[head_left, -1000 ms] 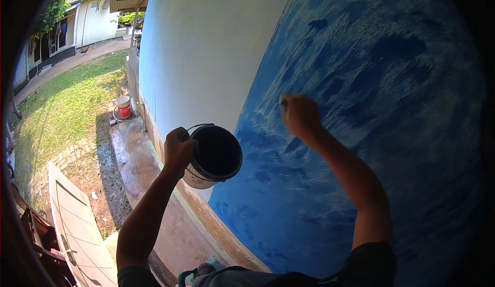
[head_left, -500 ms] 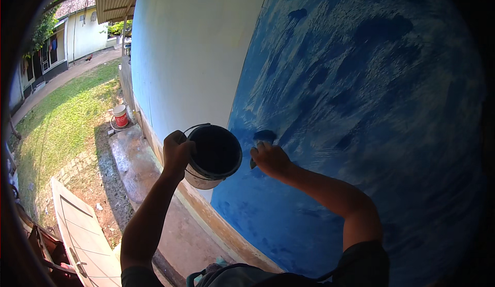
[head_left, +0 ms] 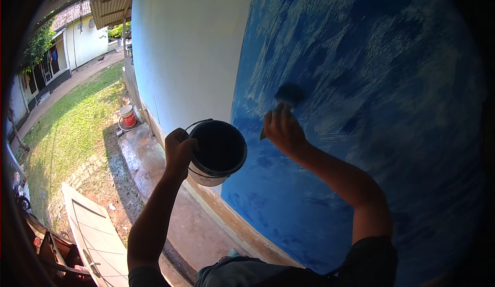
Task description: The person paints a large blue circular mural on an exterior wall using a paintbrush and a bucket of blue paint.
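My left hand (head_left: 179,152) is closed on the rim of a round paint bucket (head_left: 209,179), tipped so its dark inside faces me. A thin wire handle loops at its side. In my right hand (head_left: 284,128) is a paintbrush (head_left: 290,95), its handle end poking out below my fingers. The dark bristles, a little blurred, are at the wall (head_left: 330,168), which is covered in streaky blue paint. To the left of that, the wall (head_left: 191,55) is pale, with a straight edge between the two colours.
A red and white bucket (head_left: 127,117) stands by the wall's foot, beside a concrete ledge (head_left: 142,150). At lower left lies or leans a pale door panel (head_left: 95,230). Beyond are grass (head_left: 67,127), a path and a house (head_left: 85,39).
My right hand has moved up and slightly right along the blue wall with the paintbrush. The bucket in my left hand has shifted slightly right as the whole view turned a little.
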Tool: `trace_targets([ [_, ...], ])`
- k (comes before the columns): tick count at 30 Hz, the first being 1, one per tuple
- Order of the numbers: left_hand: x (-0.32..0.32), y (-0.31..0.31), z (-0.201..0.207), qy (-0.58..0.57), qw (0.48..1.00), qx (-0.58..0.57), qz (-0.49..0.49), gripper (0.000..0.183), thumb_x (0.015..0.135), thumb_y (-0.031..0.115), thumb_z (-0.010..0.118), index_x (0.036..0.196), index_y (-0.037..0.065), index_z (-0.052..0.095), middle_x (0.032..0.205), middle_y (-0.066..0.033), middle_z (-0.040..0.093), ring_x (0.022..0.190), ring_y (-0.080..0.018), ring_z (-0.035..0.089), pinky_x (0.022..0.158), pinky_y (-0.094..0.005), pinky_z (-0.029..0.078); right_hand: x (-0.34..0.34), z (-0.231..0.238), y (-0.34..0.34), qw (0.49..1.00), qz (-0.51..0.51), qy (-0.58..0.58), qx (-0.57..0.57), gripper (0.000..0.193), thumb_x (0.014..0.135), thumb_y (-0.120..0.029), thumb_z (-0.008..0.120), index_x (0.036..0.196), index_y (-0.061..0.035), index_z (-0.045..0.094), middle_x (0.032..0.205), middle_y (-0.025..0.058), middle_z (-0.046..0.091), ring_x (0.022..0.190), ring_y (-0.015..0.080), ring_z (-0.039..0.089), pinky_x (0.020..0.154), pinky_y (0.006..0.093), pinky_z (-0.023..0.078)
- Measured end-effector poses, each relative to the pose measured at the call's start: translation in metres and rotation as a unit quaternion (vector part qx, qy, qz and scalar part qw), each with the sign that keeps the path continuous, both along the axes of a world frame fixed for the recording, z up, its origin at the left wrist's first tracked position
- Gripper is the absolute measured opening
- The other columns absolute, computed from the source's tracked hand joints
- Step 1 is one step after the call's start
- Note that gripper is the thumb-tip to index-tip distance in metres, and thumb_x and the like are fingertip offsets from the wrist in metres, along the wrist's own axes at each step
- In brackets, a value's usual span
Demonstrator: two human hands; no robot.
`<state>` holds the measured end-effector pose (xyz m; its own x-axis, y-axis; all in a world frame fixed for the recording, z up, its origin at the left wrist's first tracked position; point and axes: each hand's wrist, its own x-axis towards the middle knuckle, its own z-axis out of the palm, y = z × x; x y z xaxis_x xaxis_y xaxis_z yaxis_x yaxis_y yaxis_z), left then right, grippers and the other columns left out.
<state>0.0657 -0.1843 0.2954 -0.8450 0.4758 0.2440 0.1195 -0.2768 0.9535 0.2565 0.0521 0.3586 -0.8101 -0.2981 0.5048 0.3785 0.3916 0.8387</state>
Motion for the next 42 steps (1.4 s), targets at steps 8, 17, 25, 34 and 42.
trace_targets([
  [8,-0.001,-0.013,0.005,0.048,0.998,-0.04,-0.013,0.021,0.063,-0.001,0.063,0.065,0.006,0.044,0.063,0.0013,0.04,0.057,-0.0098,0.039,0.053,-0.0275,0.034,0.024,0.01,-0.024,0.922,-0.008,0.004,-0.386,0.023,0.083,-0.008,0.074,0.105,-0.0035,0.07,0.092,0.0127,0.068,0.087,0.0289,0.071,0.07,0.0419,0.06],
  [17,0.012,0.008,-0.004,0.014,0.998,0.03,-0.052,0.022,0.063,-0.004,0.062,0.065,0.006,0.043,0.062,0.0,0.042,0.057,-0.0102,0.038,0.053,-0.0276,0.034,0.06,0.095,-0.007,0.979,0.057,0.186,-0.063,0.019,0.079,-0.007,0.075,0.095,-0.0031,0.064,0.095,0.0166,0.066,0.087,0.0248,0.071,0.065,0.0302,0.062],
  [25,0.019,0.029,-0.034,-0.021,0.994,0.016,-0.104,0.024,0.062,-0.004,0.063,0.065,0.006,0.041,0.063,0.0006,0.04,0.058,-0.0107,0.038,0.053,-0.0281,0.034,0.077,-0.044,-0.021,0.931,0.021,-0.047,-0.362,0.019,0.078,-0.008,0.074,0.095,-0.0007,0.068,0.1,0.0181,0.069,0.092,0.0322,0.072,0.069,0.0403,0.063],
  [34,0.035,0.049,-0.04,-0.017,0.99,0.032,-0.139,0.024,0.062,-0.005,0.063,0.065,0.006,0.041,0.062,0.0006,0.041,0.057,-0.0097,0.038,0.054,-0.0281,0.032,0.106,0.107,-0.033,0.972,-0.001,0.219,-0.082,0.015,0.076,-0.003,0.075,0.084,-0.008,0.064,0.102,0.0161,0.069,0.091,0.0236,0.071,0.059,0.0298,0.061],
  [42,0.045,0.053,-0.041,-0.045,0.988,0.022,-0.146,0.019,0.063,-0.002,0.062,0.068,0.005,0.045,0.064,0.0001,0.044,0.059,-0.0106,0.04,0.055,-0.028,0.034,0.093,-0.049,-0.033,0.944,-0.05,-0.062,-0.32,0.019,0.08,-0.008,0.077,0.097,-0.0019,0.071,0.099,0.0169,0.069,0.094,0.0277,0.071,0.064,0.0353,0.062],
])
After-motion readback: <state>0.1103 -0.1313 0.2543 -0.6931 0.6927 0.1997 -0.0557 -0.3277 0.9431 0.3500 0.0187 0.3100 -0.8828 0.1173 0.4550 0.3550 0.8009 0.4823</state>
